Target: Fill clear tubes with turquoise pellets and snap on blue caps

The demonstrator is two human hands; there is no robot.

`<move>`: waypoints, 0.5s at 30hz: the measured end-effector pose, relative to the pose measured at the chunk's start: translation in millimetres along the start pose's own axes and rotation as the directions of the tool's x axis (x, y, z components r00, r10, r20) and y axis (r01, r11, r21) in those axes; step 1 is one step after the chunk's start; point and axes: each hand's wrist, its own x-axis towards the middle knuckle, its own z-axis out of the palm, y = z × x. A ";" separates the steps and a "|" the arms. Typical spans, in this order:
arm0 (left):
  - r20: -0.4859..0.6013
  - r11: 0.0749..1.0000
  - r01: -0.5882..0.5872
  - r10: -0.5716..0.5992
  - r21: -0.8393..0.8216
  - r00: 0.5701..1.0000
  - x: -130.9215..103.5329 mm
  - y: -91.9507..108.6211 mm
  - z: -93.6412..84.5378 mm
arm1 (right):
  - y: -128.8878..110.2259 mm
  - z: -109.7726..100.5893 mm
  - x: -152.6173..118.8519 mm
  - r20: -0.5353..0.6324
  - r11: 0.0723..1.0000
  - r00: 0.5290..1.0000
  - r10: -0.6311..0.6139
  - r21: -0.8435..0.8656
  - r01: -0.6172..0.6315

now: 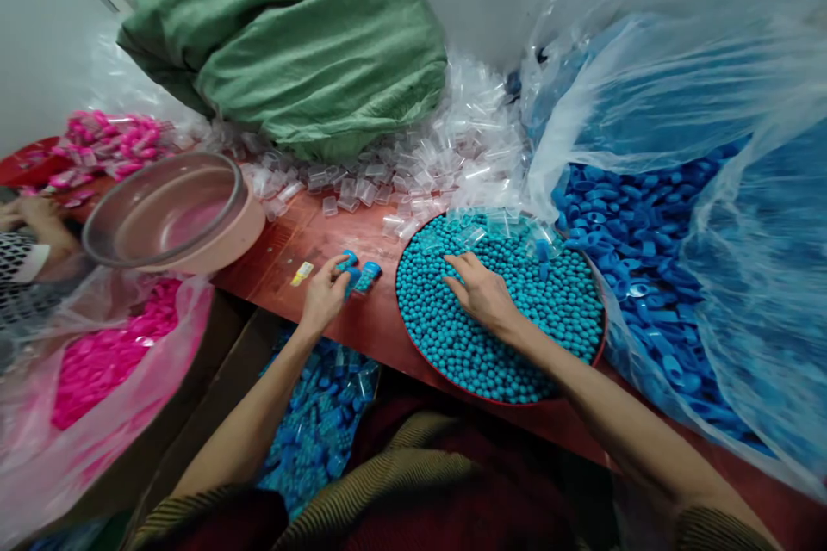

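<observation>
My left hand (325, 294) is over the red table, its fingers closed around a small blue-capped container (352, 279). Touching or just beside it are another blue cap (347, 259) and a clear container with a blue cap and blue beads inside (368, 275). Over a round red-rimmed tray (413, 355) full of turquoise beads (445, 336) hovers my right hand (483, 291), thumb and fingers apart, nothing seen between them. Several clear empty containers (475, 237) lie on the beads along the tray's far side, with a blue cap (543, 251) among them.
Clear containers (465, 138) heap behind, under a green sack (290, 43). Blue caps (646, 275) fill a plastic bag at right. A pink basin (239, 228), a bag of pink pieces (116, 353) and a co-worker's hand (39, 219) are left. Filled blue containers (316, 422) lie below the table edge.
</observation>
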 end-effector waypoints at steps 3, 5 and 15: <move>-0.098 0.915 -0.165 0.215 0.369 0.972 6.2 -3.4 3.9 | -13.0 1.1 27.9 0.039 0.978 0.999 0.006 -0.207 0.002; -0.002 0.820 -0.316 0.361 0.478 0.933 10.2 8.1 19.8 | -17.7 2.8 40.9 0.056 0.953 0.998 -0.015 -0.300 0.031; 0.521 0.544 -0.752 0.548 0.372 0.654 64.7 60.7 97.9 | 28.6 -15.0 43.7 0.101 0.856 0.992 0.082 -0.516 -0.018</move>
